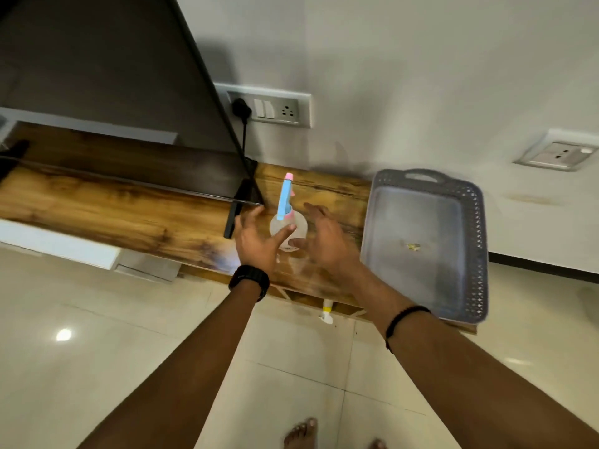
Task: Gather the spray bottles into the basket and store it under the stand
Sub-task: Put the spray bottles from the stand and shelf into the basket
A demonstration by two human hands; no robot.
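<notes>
Both hands reach over the wooden stand [136, 215] with fingers spread, neither one gripping anything. At the far left, a dark television screen [107, 79] leans above the stand, its black foot [235, 212] planted on the wood just left of the hands. Next comes the left hand [259, 239], a black watch [249, 281] on its wrist, palm turned toward the right and thumb lying in front of the bottle's body; whether it touches is blurred. Between the 2 hands stands the spray bottle [287, 218], upright, with a clear body and a blue and pink trigger head pointing away toward the wall. Its right side faces the open right hand [324, 241], which wears a black thread band [403, 320] at the wrist. Further right, the grey basket [476, 241] sits on the stand's end, just beside the right hand, holding only 1 small yellowish scrap [412, 246]. Under the stand's front edge, a white and yellow object [326, 314] pokes out.
</notes>
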